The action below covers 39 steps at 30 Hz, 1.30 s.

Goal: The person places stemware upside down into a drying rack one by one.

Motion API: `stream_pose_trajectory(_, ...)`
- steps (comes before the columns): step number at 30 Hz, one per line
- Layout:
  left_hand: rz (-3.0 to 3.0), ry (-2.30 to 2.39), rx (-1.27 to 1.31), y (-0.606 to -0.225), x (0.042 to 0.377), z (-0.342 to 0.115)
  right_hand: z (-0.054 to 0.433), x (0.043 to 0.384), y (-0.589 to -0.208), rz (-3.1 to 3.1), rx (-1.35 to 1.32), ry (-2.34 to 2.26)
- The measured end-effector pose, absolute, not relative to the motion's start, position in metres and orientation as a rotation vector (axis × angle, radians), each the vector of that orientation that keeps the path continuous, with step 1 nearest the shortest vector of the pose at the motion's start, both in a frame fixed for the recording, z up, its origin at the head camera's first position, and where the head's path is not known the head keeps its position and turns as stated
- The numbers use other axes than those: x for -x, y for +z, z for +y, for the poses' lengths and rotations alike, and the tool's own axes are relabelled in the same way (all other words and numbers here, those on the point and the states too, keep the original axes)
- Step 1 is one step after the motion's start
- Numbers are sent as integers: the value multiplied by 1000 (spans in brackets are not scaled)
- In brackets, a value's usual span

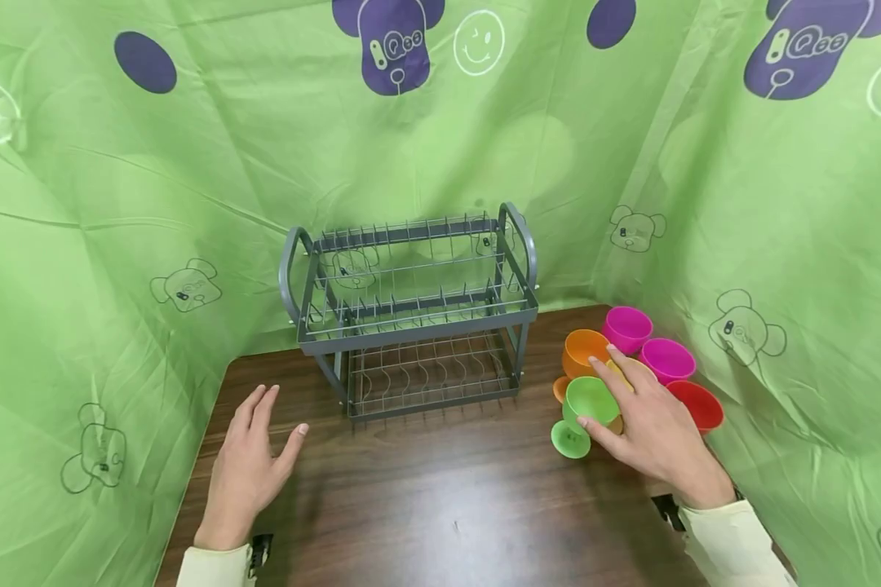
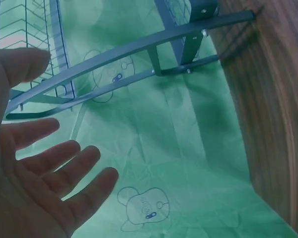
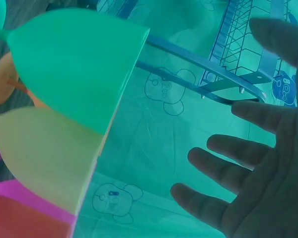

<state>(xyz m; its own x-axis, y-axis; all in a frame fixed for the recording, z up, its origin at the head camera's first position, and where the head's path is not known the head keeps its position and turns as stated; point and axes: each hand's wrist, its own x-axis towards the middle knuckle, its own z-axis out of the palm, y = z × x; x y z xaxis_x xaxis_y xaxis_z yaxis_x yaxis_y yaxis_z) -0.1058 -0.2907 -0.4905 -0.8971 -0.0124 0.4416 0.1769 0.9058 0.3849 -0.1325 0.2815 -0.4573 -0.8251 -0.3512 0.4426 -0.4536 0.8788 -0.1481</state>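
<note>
My right hand hovers over a group of plastic stemmed cups on the right of the table, fingers spread and holding nothing. Nearest its thumb is a green cup; the right wrist view shows a gap between that hand and the cups. A yellow cup is partly hidden under the fingers in the head view. Around them stand an orange cup, a red cup and two magenta cups. My left hand is empty above the table's left side, fingers extended.
A grey two-tier dish rack with wire shelves and curved side handles stands at the back middle of the brown wooden table. Green printed cloth hangs behind the table and along both sides.
</note>
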Motion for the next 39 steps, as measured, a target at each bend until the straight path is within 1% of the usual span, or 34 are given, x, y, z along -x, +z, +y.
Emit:
stream_pose_trajectory(7, -2516, -696, 89, -500, 104, -282, 277, 125, -460, -2539, -539, 431)
stream_pose_trajectory(18, -2488, -823, 60, -510, 99, -267, 270, 108, -470, -2587, -266, 878)
stream_pose_trajectory(24, -2443, -928, 41, -516, 97, -258, 265, 100, -485, -2533, -108, 1007)
stream_pose_trajectory(32, -2389, -1075, 23, -523, 92, -246, 257, 92, -508, -2417, 171, 1090)
stream_pose_trajectory(39, -2420, -1174, 24, -532, 90, -235, 251, 93, -532, -2300, 252, 1192)
